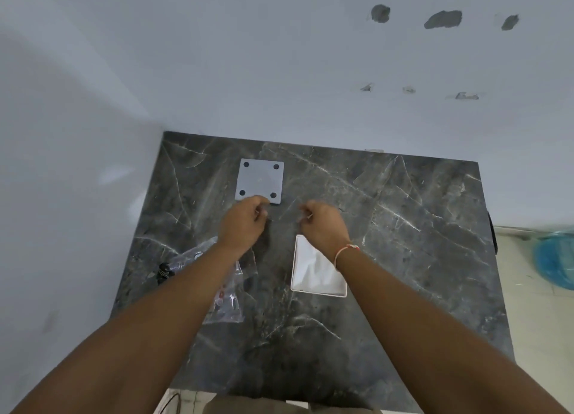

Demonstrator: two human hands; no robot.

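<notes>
A light grey square plate (260,180) with a dark hole near each corner lies flat on the dark marble tabletop (388,227). My left hand (243,222) hovers just in front of the plate's near edge, fingers curled as if pinching something small that I cannot make out. To its right, my right hand (324,224) also has curled fingers and pinches a thin, small metal piece (309,216), possibly a screw. A thread band circles my right wrist.
A white open box (313,277) lies under my right forearm. Clear plastic bags (226,292) with small red and black parts lie under my left forearm. White walls close the left and back. A blue bag (556,258) sits on the floor at right.
</notes>
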